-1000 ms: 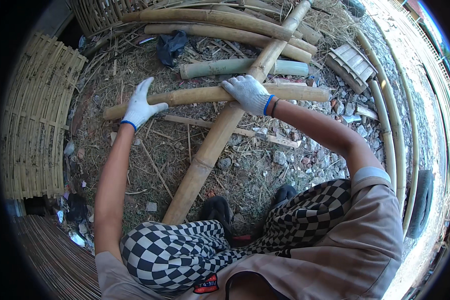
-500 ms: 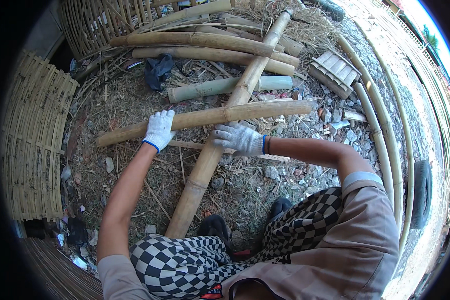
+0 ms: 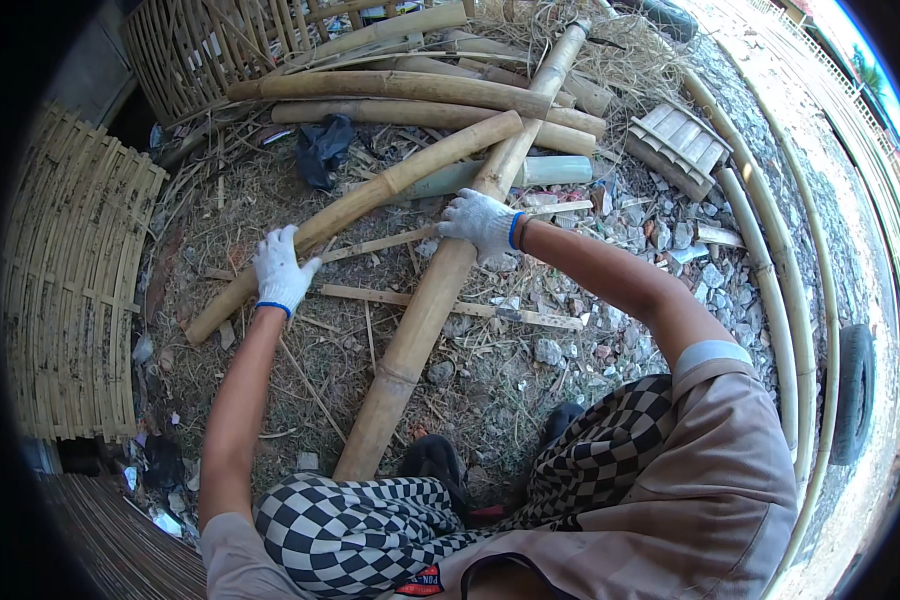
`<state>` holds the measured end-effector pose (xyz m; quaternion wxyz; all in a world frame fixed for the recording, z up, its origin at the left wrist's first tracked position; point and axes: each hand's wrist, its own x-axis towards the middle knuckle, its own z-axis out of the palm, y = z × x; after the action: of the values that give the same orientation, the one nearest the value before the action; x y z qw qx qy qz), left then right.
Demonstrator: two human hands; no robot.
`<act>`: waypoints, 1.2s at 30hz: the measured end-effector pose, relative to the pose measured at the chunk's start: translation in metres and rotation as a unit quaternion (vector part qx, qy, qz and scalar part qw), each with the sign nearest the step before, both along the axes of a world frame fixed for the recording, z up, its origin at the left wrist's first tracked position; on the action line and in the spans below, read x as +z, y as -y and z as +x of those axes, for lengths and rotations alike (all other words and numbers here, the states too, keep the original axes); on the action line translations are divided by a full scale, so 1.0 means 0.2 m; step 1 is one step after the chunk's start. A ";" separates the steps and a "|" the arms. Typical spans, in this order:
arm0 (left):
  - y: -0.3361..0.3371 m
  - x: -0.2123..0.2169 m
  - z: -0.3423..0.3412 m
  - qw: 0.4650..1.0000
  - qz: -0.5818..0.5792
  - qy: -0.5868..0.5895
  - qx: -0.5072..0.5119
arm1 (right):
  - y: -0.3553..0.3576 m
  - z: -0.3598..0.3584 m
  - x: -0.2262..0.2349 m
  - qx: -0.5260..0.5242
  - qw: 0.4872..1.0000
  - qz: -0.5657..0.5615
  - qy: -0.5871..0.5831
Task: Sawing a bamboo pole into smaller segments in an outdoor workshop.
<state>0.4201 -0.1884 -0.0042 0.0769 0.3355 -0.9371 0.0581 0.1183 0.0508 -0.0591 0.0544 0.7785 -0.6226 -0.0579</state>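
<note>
Resting L hand (image 3: 285,270) on short pole (image 3: 370,195), thumb wide | laying R hand (image 3: 478,222) over long pole (image 3: 410,340), can't tell grip | short pole slanting L of long pole, overlapping green pole (image 3: 560,170) | prob. best wrapping L thumb round, steadying

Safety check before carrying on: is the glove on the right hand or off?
On: the white glove covers the right hand, with its blue cuff visible at the wrist.
</note>
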 end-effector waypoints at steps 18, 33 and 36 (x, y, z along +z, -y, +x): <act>-0.96 -0.06 0.97 0.956 0.259 0.123 0.056 | -0.03 -0.22 0.19 -0.063 0.993 -0.081 -0.062; 0.07 0.17 0.86 0.995 -0.071 0.006 -0.072 | -0.52 0.06 0.54 -0.202 0.974 -0.098 0.022; 0.07 0.18 0.60 0.987 -0.083 -0.002 -0.141 | -0.72 -0.07 0.45 -0.260 0.962 -0.077 0.025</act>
<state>0.5396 -0.2017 0.0313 0.1134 0.1929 -0.9667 0.1240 0.1040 0.1943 0.0304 0.0820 0.5846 -0.8072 -0.0025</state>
